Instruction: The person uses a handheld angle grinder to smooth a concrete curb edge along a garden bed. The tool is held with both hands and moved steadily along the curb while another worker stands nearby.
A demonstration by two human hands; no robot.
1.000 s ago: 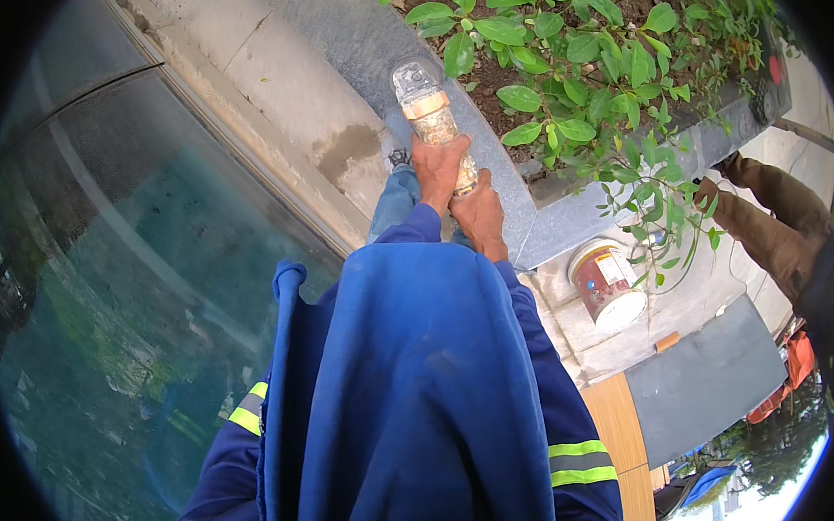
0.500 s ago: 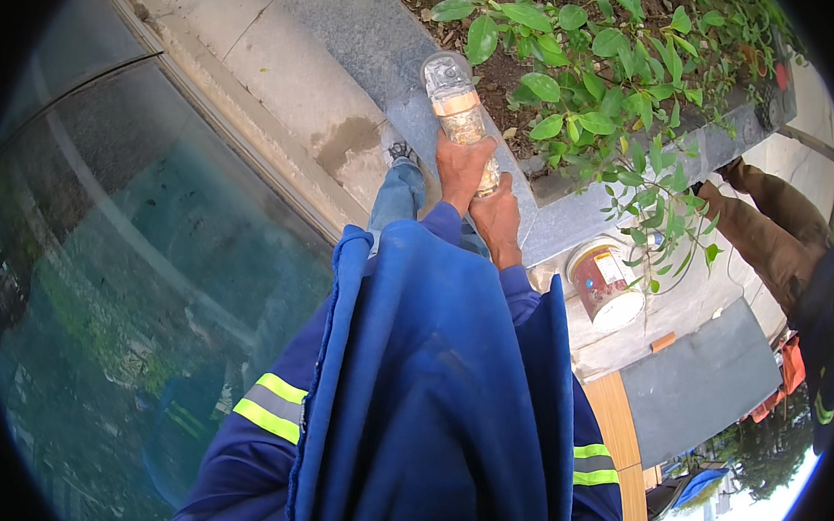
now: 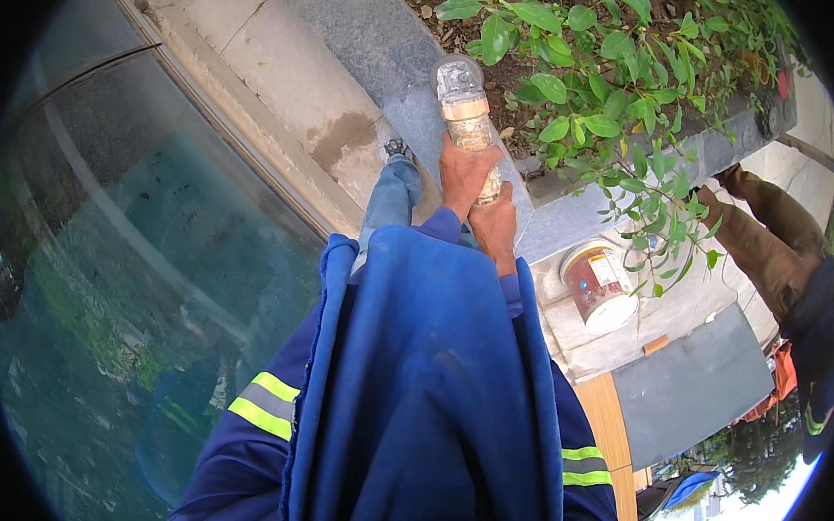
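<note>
An angle grinder [image 3: 469, 126] with a dusty, worn body is held out in front of me, its round disc end pointing away. My left hand [image 3: 467, 173] is wrapped around the middle of its body. Behind it, my right hand [image 3: 495, 225] closes around the rear end. The disc end is over the grey stone edging [image 3: 404, 66] beside the planting bed; I cannot tell if the disc touches the stone. Blue cloth [image 3: 430, 374] covers much of the near view and hides parts of my arms.
A dark car [image 3: 145, 227] stands along the left. Leafy branches [image 3: 596, 91] hang over the bed at the right. A paint bucket [image 3: 597, 281], a grey slab [image 3: 693, 383] and a small orange-brown block [image 3: 656, 345] are right of me. Another person's legs [image 3: 763, 231] show at far right.
The grinder and both hands appear slightly further right in the view. The bucket and slab appear a little further left. Both hands keep their grip.
</note>
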